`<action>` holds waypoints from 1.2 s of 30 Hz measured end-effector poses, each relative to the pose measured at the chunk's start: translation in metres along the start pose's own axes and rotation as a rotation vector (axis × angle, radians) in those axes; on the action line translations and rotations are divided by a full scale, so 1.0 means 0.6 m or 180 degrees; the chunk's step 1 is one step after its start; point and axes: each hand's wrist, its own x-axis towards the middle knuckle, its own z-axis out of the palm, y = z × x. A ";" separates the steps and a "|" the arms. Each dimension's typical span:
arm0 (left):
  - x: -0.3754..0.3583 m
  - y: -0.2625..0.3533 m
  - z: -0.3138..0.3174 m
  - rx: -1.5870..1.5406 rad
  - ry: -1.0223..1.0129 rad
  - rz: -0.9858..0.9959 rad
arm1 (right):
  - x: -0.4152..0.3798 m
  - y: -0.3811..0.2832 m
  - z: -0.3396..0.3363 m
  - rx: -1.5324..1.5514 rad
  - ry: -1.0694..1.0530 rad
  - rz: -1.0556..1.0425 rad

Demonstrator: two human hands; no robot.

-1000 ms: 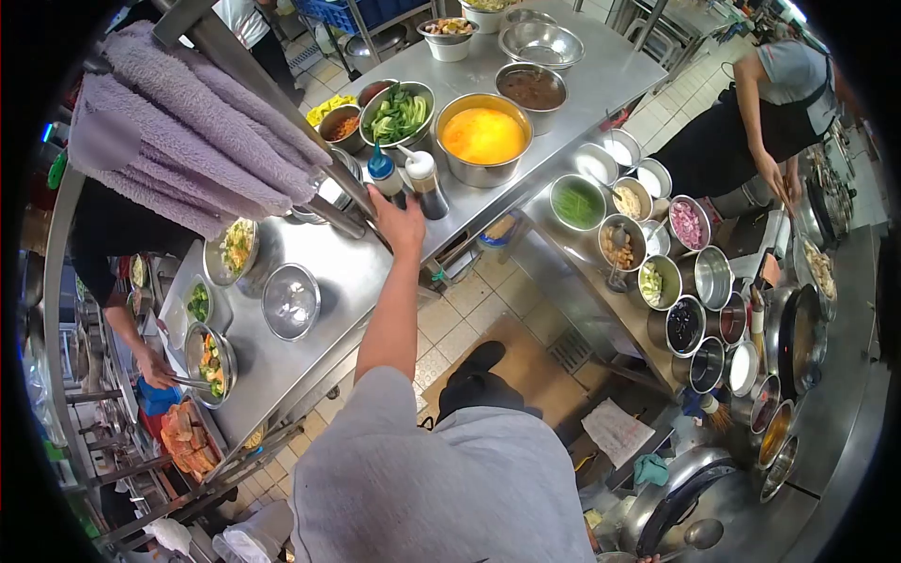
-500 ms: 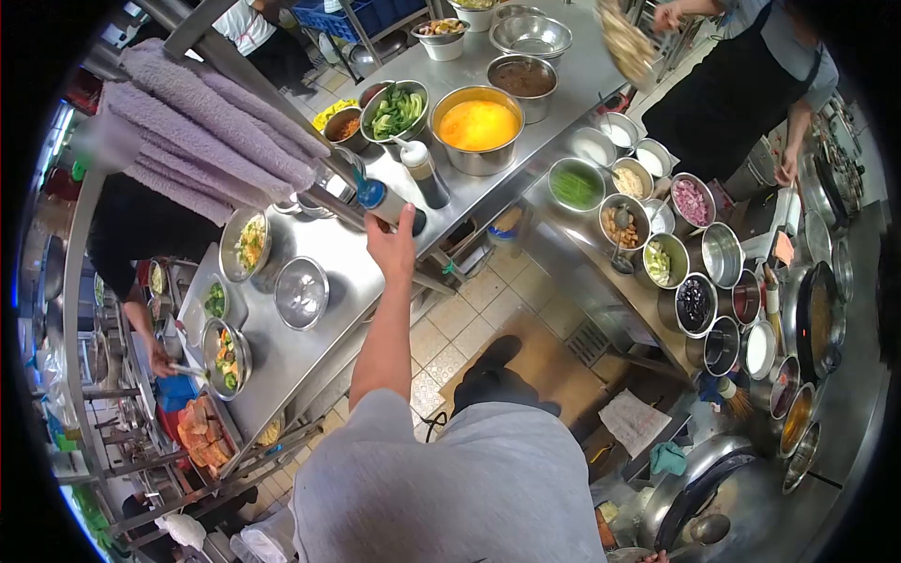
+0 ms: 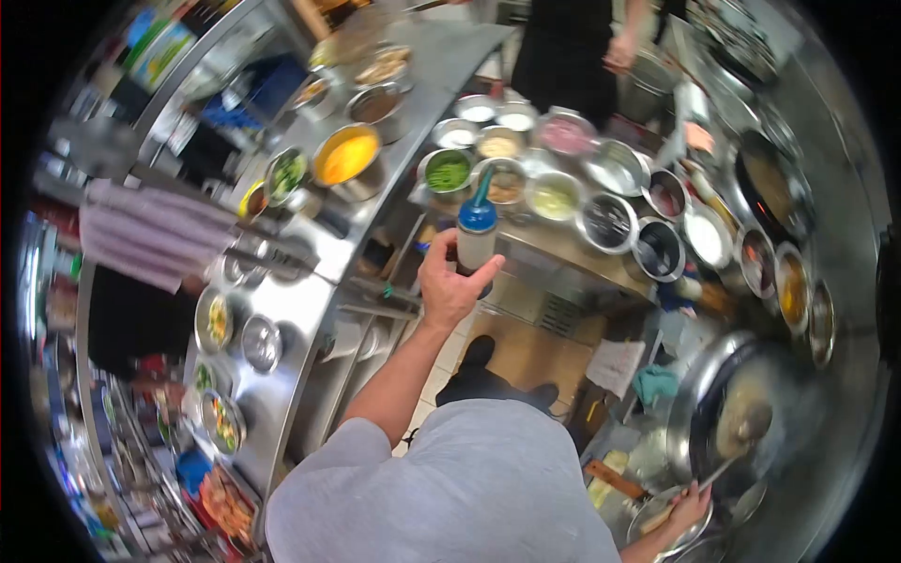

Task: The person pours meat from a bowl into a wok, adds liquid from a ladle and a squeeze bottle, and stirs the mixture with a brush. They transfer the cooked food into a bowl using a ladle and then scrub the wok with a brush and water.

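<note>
My left hand (image 3: 452,289) is wrapped round a squeeze bottle (image 3: 477,239) with a blue pointed cap, held up over the floor gap between the two counters. At the lower right, my right hand (image 3: 690,507) grips the handle of a ladle (image 3: 751,421), whose bowl is over a steaming wok (image 3: 706,399). A metal bowl (image 3: 648,524) lies beneath my right hand. Just beyond the bottle stands a bowl of chopped greens (image 3: 447,172).
Many metal containers line the right counter (image 3: 554,246). On the left counter (image 3: 310,324) stand a pot of orange liquid (image 3: 347,156) and several bowls. A co-worker in a black apron (image 3: 563,56) stands beyond; another person (image 3: 136,319) is at the left.
The view has swung right. My left hand has lifted the blue-capped bottle off the left counter and carried it right. My right hand, barely visible before at the bottom edge, now shows with the ladle.
</note>
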 end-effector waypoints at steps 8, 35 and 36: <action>-0.132 0.177 0.311 -0.0278 -0.1483 0.1614 | -0.118 -0.031 -0.019 0.0745 0.0015 -0.0160; -0.413 0.427 0.735 0.0992 -0.4145 0.3747 | -0.167 -0.068 -0.131 0.2545 -0.0717 0.0466; -0.413 0.429 0.736 0.1042 -0.4159 0.3750 | -0.165 -0.067 -0.131 0.2558 -0.0720 0.0482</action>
